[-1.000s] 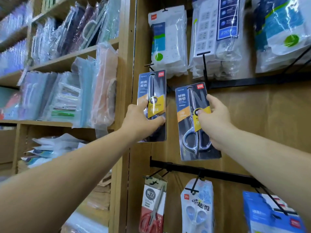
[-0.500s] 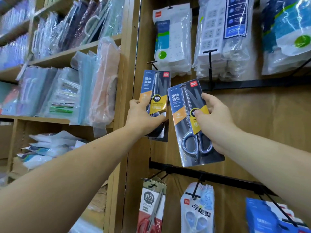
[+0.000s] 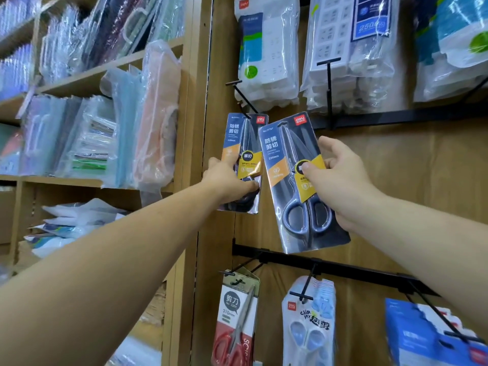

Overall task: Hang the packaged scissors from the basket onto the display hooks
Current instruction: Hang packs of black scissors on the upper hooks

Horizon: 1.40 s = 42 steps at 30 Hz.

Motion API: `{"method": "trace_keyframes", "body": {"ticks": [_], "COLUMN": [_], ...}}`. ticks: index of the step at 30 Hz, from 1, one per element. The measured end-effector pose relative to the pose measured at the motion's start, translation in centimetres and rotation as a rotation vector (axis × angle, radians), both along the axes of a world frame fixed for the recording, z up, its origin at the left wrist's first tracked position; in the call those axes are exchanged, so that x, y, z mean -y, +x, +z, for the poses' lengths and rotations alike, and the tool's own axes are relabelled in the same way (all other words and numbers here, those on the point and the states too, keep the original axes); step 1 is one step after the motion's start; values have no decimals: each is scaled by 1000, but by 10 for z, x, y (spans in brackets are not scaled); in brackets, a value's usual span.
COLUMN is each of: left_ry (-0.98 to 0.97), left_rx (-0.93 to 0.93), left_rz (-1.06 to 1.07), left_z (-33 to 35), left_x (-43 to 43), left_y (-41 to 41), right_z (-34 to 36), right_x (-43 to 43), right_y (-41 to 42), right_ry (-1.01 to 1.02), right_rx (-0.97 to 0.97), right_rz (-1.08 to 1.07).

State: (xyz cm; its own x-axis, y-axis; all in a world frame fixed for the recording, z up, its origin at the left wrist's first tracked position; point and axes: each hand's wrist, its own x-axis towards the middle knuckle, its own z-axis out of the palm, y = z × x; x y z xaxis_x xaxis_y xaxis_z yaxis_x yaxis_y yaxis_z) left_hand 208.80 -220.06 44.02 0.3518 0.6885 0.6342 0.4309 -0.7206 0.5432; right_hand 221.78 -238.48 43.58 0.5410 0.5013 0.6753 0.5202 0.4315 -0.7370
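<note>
Two blue-and-orange carded packs of scissors are held up against the wooden display wall. My left hand [image 3: 227, 180] grips the lower half of the left pack [image 3: 244, 138], whose top sits at the black display hook [image 3: 241, 97] slanting out of the wall. My right hand [image 3: 340, 180] pinches the right pack [image 3: 287, 167] at its middle, thumb on the front; grey handles show below. This pack is tilted with its top leaning left, overlapping the left pack's right edge. The basket is out of view.
White bagged power strips [image 3: 266, 54] hang above on black hooks [image 3: 328, 83]. A black rail [image 3: 330, 268] below carries red-handled scissors [image 3: 237, 320], a light-blue scissor pack [image 3: 309, 320] and blue packs [image 3: 427, 336]. Wooden shelves [image 3: 92, 77] of plastic-wrapped goods stand at the left.
My right hand has carried its pack leftward and tilted it, so it now overlaps the left pack. My left hand stays gripping the left pack at the hook.
</note>
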Motion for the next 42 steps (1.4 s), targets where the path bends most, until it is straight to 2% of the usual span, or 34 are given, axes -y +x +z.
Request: {"method": "trace_keyframes", "body": {"ticks": [3,6,7,9,12,16,22,26,29,38,42], "left_ry": [24,135,134,162,186,119,120,67,-4,44,-22], "left_rx": [43,240,251,189,90,174,260,335,328,283,264], "left_rz": [24,-162,-231,-353,-376,-377,-279,-221,-213,-129,-146], "left_z": [-11,-25,-30,-41,-48,-47,-40,-16,-8,-25,-20], "left_x": [13,40,52,73,84,75,41,15,10,1,-5], "left_y": [5,2,0,-2,-8,-16,-34,-35,-28,-18,-18], "right_z": [0,2,3,5,9,12,16,19,16,-7,-13], "right_x": [1,-3,-7,-14,-22,-24,-23,-16,-14,-10,-13], "right_y": [0,-4,-6,-14,-30,-46,-51,-49,-45,-31,-32], "right_ry": [12,73,95,123,133,96,-36,-70,-67,-79,-82], "right_rx": [-28,-107,-137,-197,-291,-380,-123,67,92,218,280], "right_rz": [2,47,56,81,127,200,187,58,9,-46,-75]}}
